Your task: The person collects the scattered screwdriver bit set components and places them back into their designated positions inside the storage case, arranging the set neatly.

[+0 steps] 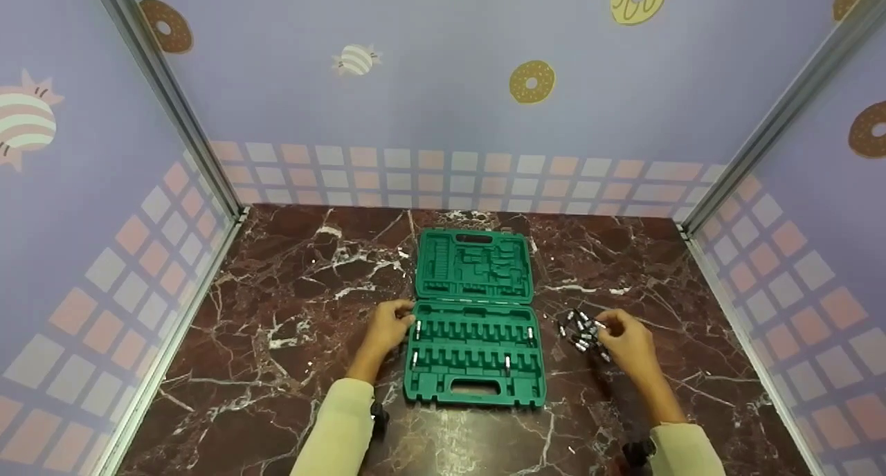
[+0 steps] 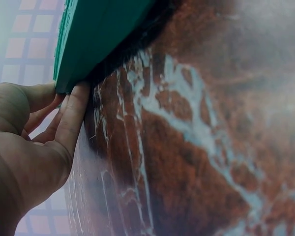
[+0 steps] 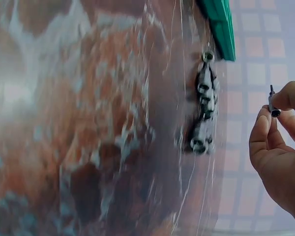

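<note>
A green socket-set case (image 1: pixel 477 386) lies opened flat, its lid (image 1: pixel 477 261) toward the back wall. My left hand (image 1: pixel 387 327) is at the case's left edge; in the left wrist view, thumb and fingers (image 2: pixel 77 105) pinch the rim of the green case (image 2: pixel 96 44). Between thumb and fingertips, my right hand (image 3: pixel 280 147) pinches a small metal bit socket (image 3: pixel 273 104) with a thin dark tip, held above the table. Beside that hand lies a pile of metal sockets (image 1: pixel 581 332). Several metal pieces, one a socket (image 1: pixel 507 364), stand in the case's slots.
The case rests on a dark red marbled table (image 1: pixel 311 268). Purple patterned panels (image 1: pixel 429 102) with metal corner posts (image 1: pixel 166 95) enclose its back and sides. The loose sockets (image 3: pixel 201 142) sit just right of the case.
</note>
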A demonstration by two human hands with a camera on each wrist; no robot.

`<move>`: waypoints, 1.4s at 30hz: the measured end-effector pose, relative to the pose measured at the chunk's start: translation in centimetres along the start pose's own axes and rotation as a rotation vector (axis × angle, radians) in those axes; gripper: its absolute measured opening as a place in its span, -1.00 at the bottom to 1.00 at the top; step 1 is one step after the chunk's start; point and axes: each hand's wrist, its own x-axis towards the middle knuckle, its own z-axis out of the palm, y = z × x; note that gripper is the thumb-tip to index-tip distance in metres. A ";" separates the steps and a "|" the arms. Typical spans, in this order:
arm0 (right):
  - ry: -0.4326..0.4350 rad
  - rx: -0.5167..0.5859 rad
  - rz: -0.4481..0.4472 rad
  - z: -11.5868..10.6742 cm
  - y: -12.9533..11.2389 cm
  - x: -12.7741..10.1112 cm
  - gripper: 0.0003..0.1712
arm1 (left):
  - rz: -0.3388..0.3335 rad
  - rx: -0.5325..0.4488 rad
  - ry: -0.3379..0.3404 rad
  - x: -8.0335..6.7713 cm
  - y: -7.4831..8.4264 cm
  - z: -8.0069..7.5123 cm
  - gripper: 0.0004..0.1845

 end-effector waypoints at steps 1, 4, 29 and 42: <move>0.000 0.003 -0.005 0.2 -0.3 0.0 -0.80 | 0.002 0.002 0.003 0.0 0.0 0.0 -0.73; -0.020 0.019 -0.017 0.9 -1.0 0.0 -0.80 | 0.003 0.014 0.018 0.1 0.1 0.1 -0.74; -0.184 0.330 -0.164 7.6 -7.2 -0.6 -0.85 | -0.019 -0.009 0.003 -0.2 -0.1 0.0 -0.73; -0.359 0.296 -0.248 9.8 -11.3 -0.1 -0.86 | -0.005 0.019 0.024 0.0 0.2 0.1 -0.74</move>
